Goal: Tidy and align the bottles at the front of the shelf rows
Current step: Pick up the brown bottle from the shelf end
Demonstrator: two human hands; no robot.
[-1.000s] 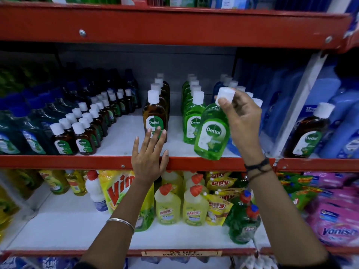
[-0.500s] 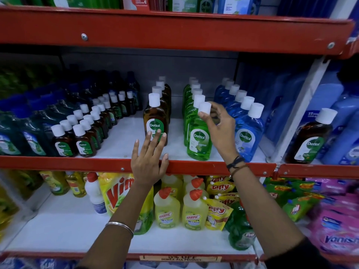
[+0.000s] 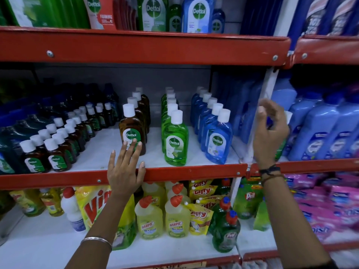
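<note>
Right hand released green bottle, moved right

Just past my left hand fingertips the brown Dettol bottle stands upright. The green bottle and blue bottle front their rows between my hands, left of my right hand.

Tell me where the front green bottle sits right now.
In the head view, the front green bottle stands upright near the middle shelf's red front edge, centre of frame, between the front brown bottle and the front blue bottle, with neither hand on it.
</note>
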